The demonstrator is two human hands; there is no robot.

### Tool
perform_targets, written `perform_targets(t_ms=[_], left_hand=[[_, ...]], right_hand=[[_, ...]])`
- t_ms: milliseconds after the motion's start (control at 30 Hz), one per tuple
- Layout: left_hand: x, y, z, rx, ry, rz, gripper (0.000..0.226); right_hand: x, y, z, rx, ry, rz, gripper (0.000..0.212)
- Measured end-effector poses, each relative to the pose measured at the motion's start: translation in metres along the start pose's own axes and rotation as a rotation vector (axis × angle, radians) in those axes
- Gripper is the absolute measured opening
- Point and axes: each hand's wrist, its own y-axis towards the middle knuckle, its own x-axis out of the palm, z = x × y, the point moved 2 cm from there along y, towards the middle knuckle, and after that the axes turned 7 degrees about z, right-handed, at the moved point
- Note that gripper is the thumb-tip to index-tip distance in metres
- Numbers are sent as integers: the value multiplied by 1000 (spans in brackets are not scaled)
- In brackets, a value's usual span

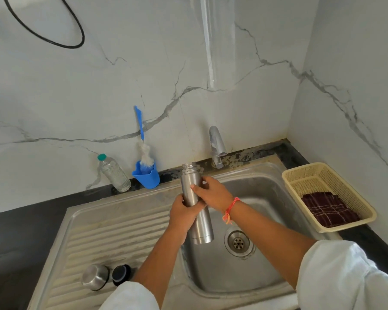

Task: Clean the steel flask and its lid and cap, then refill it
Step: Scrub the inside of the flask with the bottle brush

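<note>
The steel flask [201, 227] is held upright and slightly tilted over the left edge of the sink basin [262, 191], its threaded mouth uncovered. My left hand [182, 212] grips its middle from the left. My right hand [211, 191] wraps its upper part from the right. The steel cap [96, 277] and the black lid [121, 275] stand side by side on the ribbed drainboard [112, 233], near its front edge.
A tap [216, 145] stands behind the basin, with no water seen running. A blue holder [147, 175] with a bottle brush [143, 144] and a clear plastic bottle [113, 173] stand against the wall. A cream basket [329, 195] holding a dark cloth sits right of the sink.
</note>
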Motion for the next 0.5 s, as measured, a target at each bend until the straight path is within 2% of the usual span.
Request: perform_targets(t_ms=[67,167,367,433,500], left_hand=[[-11,7,-5,-30,-84,79,50],[-30,16,-11,-57,-160,182,47],[-62,19,-13,-5,-121,254,47],[-70,18,-12,28,-108,243,47],[-74,17,-12,52,-98,239,48]], right_hand=[[14,13,-24,-92,-150,58,44],[35,37,-75,-218,-215,70,51],[67,104,-174,-448,-367,112,52],[74,126,-194,-418,-414,120,49],[79,149,-203,-310,-397,157,47]])
